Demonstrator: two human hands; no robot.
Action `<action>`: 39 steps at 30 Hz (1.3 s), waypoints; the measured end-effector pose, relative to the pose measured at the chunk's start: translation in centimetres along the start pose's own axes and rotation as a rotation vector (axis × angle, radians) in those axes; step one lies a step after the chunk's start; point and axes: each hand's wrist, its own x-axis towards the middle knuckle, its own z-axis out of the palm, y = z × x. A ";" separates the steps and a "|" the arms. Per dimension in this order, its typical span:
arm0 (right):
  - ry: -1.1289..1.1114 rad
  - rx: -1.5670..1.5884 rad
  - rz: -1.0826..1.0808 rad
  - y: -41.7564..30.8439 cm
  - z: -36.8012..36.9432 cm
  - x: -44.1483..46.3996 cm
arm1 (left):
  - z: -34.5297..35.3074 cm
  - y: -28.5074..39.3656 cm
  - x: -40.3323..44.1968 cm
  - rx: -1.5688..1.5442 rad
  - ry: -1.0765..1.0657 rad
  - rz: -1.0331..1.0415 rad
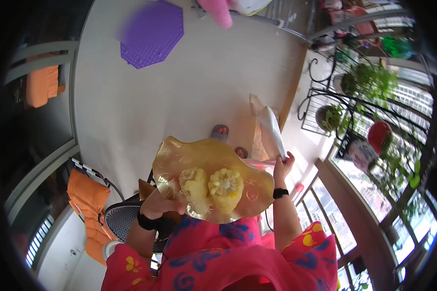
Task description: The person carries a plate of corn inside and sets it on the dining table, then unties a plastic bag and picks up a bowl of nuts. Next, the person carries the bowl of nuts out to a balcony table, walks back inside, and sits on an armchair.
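left hand (pixel 161 205) holds plate (pixel 199 149), right hand (pixel 283 167) pinches pale sheet (pixel 271 132)

the left hand is closed on the near left edge of the wavy plate, in front of the pink clothes (pixel 218 262). two corn pieces (pixel 226 188) lie on it, side by side. the right hand has thumb and fingers together on one end of the sheet, perhaps a bag.

Two corn pieces (pixel 226 189) sat side by side on the dish (pixel 177 151), toward its near edge. The left hand (pixel 161 205) gripped the near left corner; beyond the right edge, the right hand (pixel 282 169) held the bag's (pixel 271 130) near end. Far left, an octagonal mat (pixel 156 36) lay on the floor (pixel 218 63).
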 end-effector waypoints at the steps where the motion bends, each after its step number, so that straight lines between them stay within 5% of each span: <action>1: -0.013 0.001 -0.029 -1.0 -1.4 -0.8 | -0.7 -0.1 0.6 -0.004 -0.009 -0.032; 5: -0.010 -0.197 -0.279 -11.7 -14.4 -8.9 | 4.2 3.1 -4.4 -0.093 -0.148 0.075; 8: -0.043 -0.166 -0.238 -15.2 -21.6 -13.9 | 6.6 3.7 -7.3 0.074 -0.078 0.095; 12: 0.118 -0.300 -0.438 -17.7 -30.6 -18.0 | 7.7 5.5 -9.5 0.272 -0.118 0.165; 22: 0.731 -0.346 -0.288 -9.1 -49.4 -29.6 | 13.1 7.3 -11.0 0.336 -0.289 0.192; 28: 0.979 -0.309 0.007 1.8 -52.3 -36.0 | 14.4 7.8 -10.8 0.322 -0.425 0.168; 30: 0.850 -0.229 0.479 5.4 -52.3 -37.4 | 15.0 8.5 -10.7 0.280 -0.448 0.175; 33: 0.695 0.161 0.258 10.3 -50.3 -36.7 | 14.7 8.6 -10.8 0.246 -0.476 0.134; 34: 0.613 -0.217 0.357 10.7 -49.9 -35.6 | 15.1 8.4 -10.8 0.256 -0.490 0.144; 35: 0.609 -0.212 0.348 10.7 -49.2 -34.7 | 15.3 8.6 -10.8 0.260 -0.506 0.148; 37: 0.849 -0.429 0.158 6.5 -47.0 -32.1 | 15.6 8.9 -10.7 0.272 -0.515 0.153; 39: 0.801 -0.056 0.048 -5.6 -45.1 -30.7 | 16.6 9.2 -11.6 0.268 -0.541 0.152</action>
